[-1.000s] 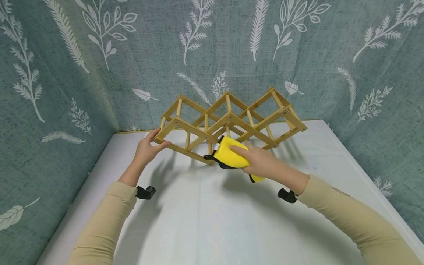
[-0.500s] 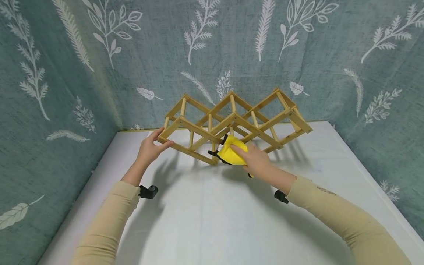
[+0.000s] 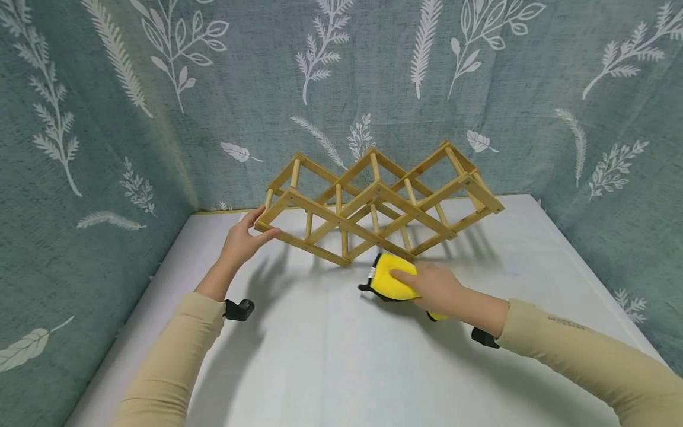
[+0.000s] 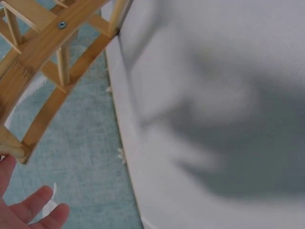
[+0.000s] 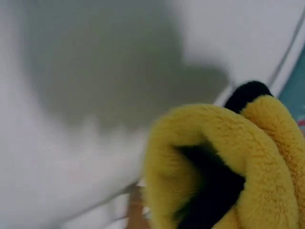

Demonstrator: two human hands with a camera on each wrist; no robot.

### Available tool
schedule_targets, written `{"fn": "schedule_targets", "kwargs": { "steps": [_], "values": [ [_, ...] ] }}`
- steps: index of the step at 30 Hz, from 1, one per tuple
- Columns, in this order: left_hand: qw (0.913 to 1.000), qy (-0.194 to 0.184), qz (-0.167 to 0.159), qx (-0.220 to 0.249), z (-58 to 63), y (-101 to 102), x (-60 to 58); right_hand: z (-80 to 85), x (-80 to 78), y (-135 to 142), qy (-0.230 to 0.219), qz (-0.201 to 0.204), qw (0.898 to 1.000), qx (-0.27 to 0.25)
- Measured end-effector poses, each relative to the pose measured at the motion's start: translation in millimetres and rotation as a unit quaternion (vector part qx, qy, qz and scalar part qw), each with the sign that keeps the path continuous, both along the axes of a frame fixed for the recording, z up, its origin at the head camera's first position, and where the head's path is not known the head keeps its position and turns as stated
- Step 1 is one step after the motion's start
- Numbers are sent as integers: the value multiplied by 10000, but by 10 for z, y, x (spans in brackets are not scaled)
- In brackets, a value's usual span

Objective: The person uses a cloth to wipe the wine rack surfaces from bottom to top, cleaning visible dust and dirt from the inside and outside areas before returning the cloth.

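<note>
– Rack (image 3: 378,188) first. Location?

– Over the far part of the counter (image 3: 299,356), running roughly along the far edge, right end toward the far right corner. Pale wood: crossed slats joined by round dowels (image 4: 63,67). Upper peaks seen against the backdrop (image 3: 256,71), blue-green with white leaves. Shadows fall on the white counter beneath; whether the base touches it, cannot tell.

– Left hand (image 3: 240,240)?

– Gripping the rack by its left end, thumb on the near side at the lower slat, fingers behind. Left wrist view: one fingertip at the wooden corner, two others spread clear of it. A screw head (image 4: 62,25) shows in one slat.

– Right hand (image 3: 437,290)?

– Gripping a cloth (image 3: 392,281), bunched, one digit laid over the top. Cloth is yellow with black edging and a small white tag (image 3: 372,273).

– Where is it relative to the rack?

– On the near side, just by the lower slats, right of the rack's middle. Contact with the wood: cannot tell. Right wrist view: plush fabric curled into a roll around a dark inside.

– Other items?

– Beige sleeves (image 3: 171,350) on both arms, a black piece (image 3: 240,310) at each wrist.
</note>
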State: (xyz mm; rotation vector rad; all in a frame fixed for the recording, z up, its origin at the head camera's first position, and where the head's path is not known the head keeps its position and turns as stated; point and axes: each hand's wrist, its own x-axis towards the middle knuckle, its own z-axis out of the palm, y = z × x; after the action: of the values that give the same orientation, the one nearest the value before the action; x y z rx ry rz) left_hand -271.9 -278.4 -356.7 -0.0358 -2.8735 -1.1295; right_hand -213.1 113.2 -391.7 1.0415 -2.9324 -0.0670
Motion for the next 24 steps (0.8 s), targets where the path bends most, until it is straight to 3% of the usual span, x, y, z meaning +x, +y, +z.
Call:
{"fn": "schedule_targets", "kwargs": {
  "steps": [3, 9, 15, 20, 24],
  "values": [
    [9999, -85, -53, -136, 16, -23, -17, 91, 14, -294, 232, 215, 9993, -190],
    [9985, -205, -176, -473, 139, -77, -73, 144, -137, -987, 705, 616, 9956, 71],
    [9964, -295, -213, -762, 245, -97, -130, 187, -270, -1583, 1145, 699, 9909, 70],
    [9954, -353, -209, -866, 251, -85, -129, 80, -318, -1703, 1075, 368, 9931, 303],
    [9963, -194, -180, -822, 246, -85, -115, -139, -344, -1529, 385, 86, 9973, 626]
  ]
}}
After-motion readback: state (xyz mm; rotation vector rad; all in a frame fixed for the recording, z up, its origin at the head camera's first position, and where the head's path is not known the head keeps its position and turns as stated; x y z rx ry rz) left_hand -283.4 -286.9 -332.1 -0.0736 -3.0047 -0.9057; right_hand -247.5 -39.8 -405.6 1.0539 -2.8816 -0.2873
